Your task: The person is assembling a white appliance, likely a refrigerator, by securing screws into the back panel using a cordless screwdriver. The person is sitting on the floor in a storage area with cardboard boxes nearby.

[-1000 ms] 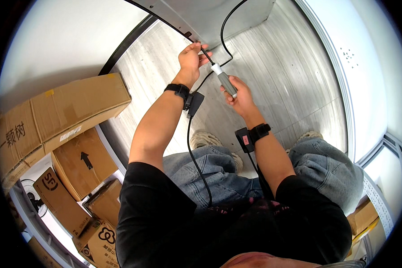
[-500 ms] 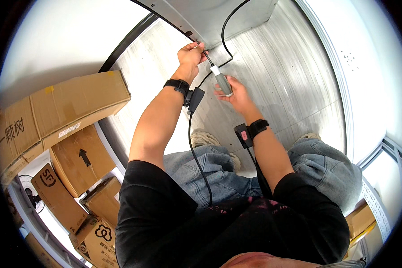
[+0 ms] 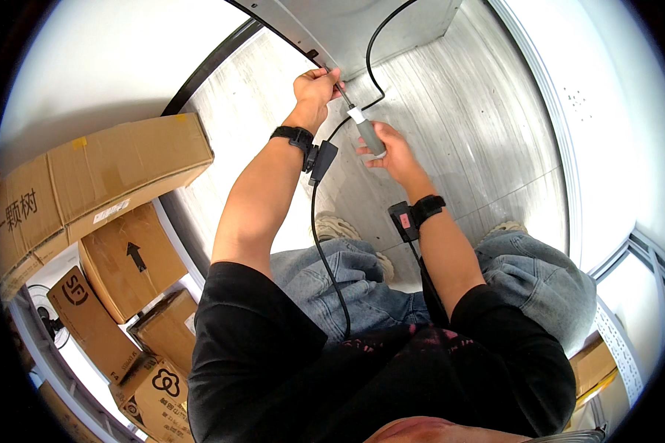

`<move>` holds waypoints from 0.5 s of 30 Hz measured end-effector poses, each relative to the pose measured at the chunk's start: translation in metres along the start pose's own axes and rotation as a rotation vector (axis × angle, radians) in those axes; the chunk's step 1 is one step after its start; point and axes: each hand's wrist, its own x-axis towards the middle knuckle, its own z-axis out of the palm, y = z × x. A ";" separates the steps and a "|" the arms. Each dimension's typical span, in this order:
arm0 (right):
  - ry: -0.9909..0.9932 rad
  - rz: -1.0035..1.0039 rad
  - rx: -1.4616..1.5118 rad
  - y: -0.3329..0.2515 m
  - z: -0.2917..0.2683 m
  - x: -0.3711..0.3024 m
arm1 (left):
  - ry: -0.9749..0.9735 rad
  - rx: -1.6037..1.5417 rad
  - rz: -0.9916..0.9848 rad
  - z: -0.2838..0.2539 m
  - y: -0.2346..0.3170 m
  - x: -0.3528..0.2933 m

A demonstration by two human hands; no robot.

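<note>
My right hand (image 3: 393, 153) is wrapped loosely round the grey handle of a screwdriver (image 3: 372, 136) with a white collar. Its dark shaft slants up and left to my left hand (image 3: 316, 90), whose thumb and fingers are pinched round the far end. Both hands are at the lower edge of a grey metal cabinet (image 3: 347, 33), whose panel rises at the top of the view. My left fingers hide the screwdriver's tip and whatever it touches.
A black cable (image 3: 369, 59) loops down in front of the cabinet onto the wood-look floor (image 3: 465, 133). Cardboard boxes (image 3: 125, 166) are stacked on a shelf at left. Each wrist wears a black strap with a cabled device (image 3: 324, 162). A white wall stands at right.
Both hands keep nearly the same place on the screwdriver. The right fingers have shifted slightly on the handle, and the whole view has moved a little.
</note>
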 end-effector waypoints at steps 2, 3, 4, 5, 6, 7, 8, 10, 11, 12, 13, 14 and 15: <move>-0.011 0.036 -0.036 -0.004 -0.004 -0.001 | -0.053 0.011 -0.012 -0.003 0.001 0.000; -0.014 0.052 -0.052 -0.005 -0.006 -0.001 | -0.080 -0.001 -0.012 -0.004 0.002 -0.001; 0.023 -0.007 -0.135 -0.004 -0.005 0.000 | -0.106 -0.013 -0.012 -0.004 0.002 -0.003; 0.060 -0.065 -0.218 0.000 -0.004 0.002 | -0.132 -0.026 -0.012 -0.004 0.003 -0.006; 0.098 -0.124 -0.301 0.003 -0.003 0.003 | -0.093 -0.014 -0.012 -0.002 0.005 -0.009; 0.109 -0.148 -0.337 0.005 -0.003 0.005 | -0.054 -0.002 -0.013 0.000 0.005 -0.011; 0.115 -0.170 -0.373 0.007 -0.002 0.006 | -0.012 0.010 -0.013 0.001 0.006 -0.012; 0.121 -0.196 -0.420 0.009 -0.001 0.007 | 0.008 0.049 -0.022 0.001 0.007 -0.010; 0.121 -0.200 -0.431 0.009 -0.001 0.008 | 0.018 0.068 -0.027 0.001 0.007 -0.008; 0.121 -0.204 -0.443 0.009 -0.001 0.008 | 0.017 0.063 -0.029 0.001 0.006 -0.006; 0.084 -0.106 -0.314 0.006 -0.003 0.008 | 0.016 0.058 -0.030 0.001 0.005 -0.004; 0.044 -0.009 -0.185 0.001 -0.005 0.006 | 0.017 0.052 -0.031 0.000 0.004 -0.002; 0.005 0.087 -0.057 -0.002 -0.006 0.005 | 0.000 0.040 -0.024 -0.002 0.002 -0.001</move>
